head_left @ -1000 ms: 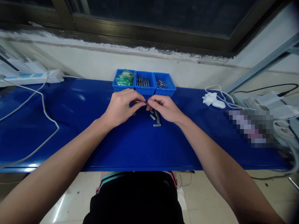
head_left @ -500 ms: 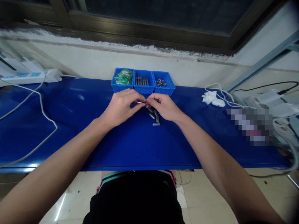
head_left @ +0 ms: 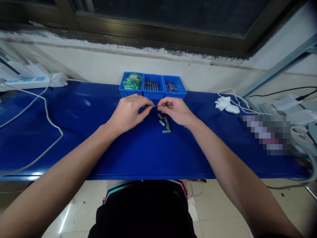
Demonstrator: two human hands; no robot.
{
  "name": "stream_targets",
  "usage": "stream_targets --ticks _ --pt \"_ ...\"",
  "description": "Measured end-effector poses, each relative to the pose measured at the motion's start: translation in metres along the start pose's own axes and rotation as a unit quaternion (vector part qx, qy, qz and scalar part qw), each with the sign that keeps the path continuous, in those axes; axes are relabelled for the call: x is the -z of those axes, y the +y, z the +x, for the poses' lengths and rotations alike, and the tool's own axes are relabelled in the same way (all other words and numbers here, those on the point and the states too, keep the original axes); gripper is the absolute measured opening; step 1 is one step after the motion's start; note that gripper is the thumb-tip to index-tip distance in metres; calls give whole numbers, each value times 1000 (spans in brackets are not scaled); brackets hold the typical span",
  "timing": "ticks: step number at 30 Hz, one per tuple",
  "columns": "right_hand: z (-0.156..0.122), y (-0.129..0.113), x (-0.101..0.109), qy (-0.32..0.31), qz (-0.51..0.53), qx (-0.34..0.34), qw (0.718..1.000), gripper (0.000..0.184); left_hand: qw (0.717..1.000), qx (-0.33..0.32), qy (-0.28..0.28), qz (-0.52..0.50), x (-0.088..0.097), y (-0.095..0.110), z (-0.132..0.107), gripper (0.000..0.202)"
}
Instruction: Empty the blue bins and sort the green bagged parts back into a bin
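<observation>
A thin metal piece [head_left: 155, 106] spans the small gap between my two hands. My left hand [head_left: 131, 109] pinches its left end between thumb and fingers. At the other end, the fingertips of my right hand [head_left: 174, 110] are closed on it too. Its exact kind is too small to make out. Just below my right hand, several short grey metal cylinders [head_left: 166, 131] lie loose on the blue table [head_left: 138, 152].
Three blue bins stand against the wall: one with green plastic packets [head_left: 133, 82], one with metal tubes [head_left: 151, 85], one with small shiny metal parts [head_left: 171, 87]. A white cable [head_left: 53, 124] runs at left. A white case [head_left: 232, 109] and crumpled tissue [head_left: 222, 103] lie right.
My hands have drawn slightly apart, the right one shifting to the right, so more of the thin metal piece shows between them. The cylinders below are less covered.
</observation>
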State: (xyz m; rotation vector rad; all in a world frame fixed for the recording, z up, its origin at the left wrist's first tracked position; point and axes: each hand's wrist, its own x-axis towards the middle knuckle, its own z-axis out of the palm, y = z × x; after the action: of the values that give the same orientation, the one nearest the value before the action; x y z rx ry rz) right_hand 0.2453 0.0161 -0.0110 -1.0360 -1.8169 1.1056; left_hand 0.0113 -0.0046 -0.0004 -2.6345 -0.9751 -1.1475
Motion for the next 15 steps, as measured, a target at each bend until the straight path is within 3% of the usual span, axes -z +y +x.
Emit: stream_targets --ticks 4,9,15 --pt "-3 -2 -3 -11 -81 26 996 8 999 -43 2 -17 1 1 1 19" --pt "-5 -4 -4 -14 -189 108 976 16 999 -29 -9 -18 2 5 1 20" --pt "-4 -5 -1 62 -144 153 976 6 992 123 23 10 7 9 2 37"
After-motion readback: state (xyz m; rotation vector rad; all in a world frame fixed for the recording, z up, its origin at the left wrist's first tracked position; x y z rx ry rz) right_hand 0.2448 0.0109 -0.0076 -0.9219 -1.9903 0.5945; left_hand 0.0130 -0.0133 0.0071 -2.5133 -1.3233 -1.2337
